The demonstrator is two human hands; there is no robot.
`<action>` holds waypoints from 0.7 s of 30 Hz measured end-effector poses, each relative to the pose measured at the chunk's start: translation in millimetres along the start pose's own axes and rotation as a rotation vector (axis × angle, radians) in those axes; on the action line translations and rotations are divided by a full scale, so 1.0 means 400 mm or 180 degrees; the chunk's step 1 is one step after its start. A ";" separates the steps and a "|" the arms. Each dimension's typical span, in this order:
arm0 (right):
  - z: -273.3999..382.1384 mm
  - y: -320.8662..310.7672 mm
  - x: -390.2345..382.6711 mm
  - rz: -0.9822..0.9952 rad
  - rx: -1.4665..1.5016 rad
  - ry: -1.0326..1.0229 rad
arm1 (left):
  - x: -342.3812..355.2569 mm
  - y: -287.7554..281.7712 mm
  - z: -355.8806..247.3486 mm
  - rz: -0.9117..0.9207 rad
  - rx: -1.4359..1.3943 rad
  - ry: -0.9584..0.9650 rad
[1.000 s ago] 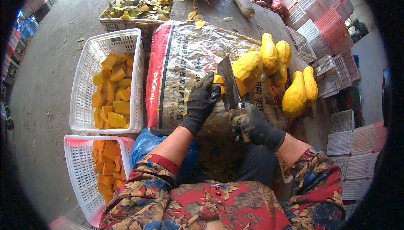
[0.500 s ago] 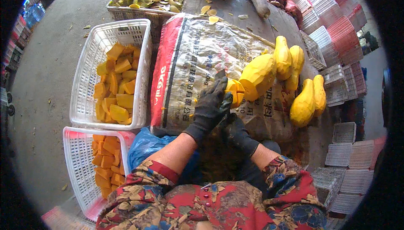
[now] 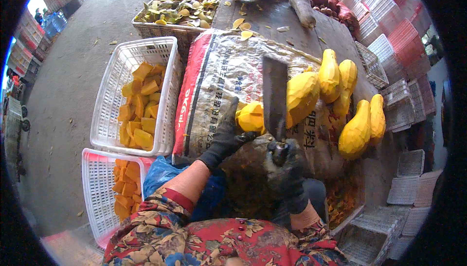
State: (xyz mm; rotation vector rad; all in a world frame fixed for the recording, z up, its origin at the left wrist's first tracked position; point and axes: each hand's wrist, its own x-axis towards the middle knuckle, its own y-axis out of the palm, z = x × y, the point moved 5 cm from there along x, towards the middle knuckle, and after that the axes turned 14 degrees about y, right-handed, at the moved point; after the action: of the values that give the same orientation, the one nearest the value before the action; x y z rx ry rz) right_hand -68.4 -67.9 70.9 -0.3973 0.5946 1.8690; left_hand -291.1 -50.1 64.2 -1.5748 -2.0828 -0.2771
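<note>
My right hand (image 3: 284,168), in a dark glove, is closed round the handle of a cleaver (image 3: 275,95). Its broad dark blade points away from me, between a cut chunk of yellow pumpkin (image 3: 251,116) and a larger peeled pumpkin (image 3: 302,95). The gloved left hand (image 3: 226,138) grips the chunk from its left and near sides, with the thumb along the near edge. Under them lies a printed sack (image 3: 209,86) with a red border. Several whole peeled pumpkins (image 3: 354,128) rest to the right.
Left of the sack, a white crate (image 3: 99,125) holds pumpkin chunks; a nearer pink-and-white crate (image 3: 92,188) has more. A far crate (image 3: 146,28) is full of peelings. Unpeeled pumpkins (image 3: 301,8) lie at the back. Stacked crates (image 3: 406,39) line the right side.
My hands, close together before, are now apart. The left has drawn the chunk leftward from the larger pumpkin; the right has moved right and nearer me, and the cleaver's blade now shows fully.
</note>
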 end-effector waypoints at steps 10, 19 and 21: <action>0.166 0.118 0.178 0.0452 -0.1531 -0.2044 | 0.015 0.040 0.061 -0.0123 -0.0337 -0.0113; 0.190 0.240 0.248 0.1209 -0.0341 -0.0829 | 0.044 0.048 0.198 -0.0268 -0.0701 0.0223; 0.214 0.310 0.243 0.1552 -0.0206 -0.0780 | 0.063 -0.022 0.138 -0.0513 -0.0659 0.0524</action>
State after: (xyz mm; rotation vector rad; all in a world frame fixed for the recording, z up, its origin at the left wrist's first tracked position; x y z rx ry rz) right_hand -218.4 19.4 115.5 -0.0589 0.4924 2.3639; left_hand -319.5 -6.6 31.4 -1.4437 -2.1077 -0.6761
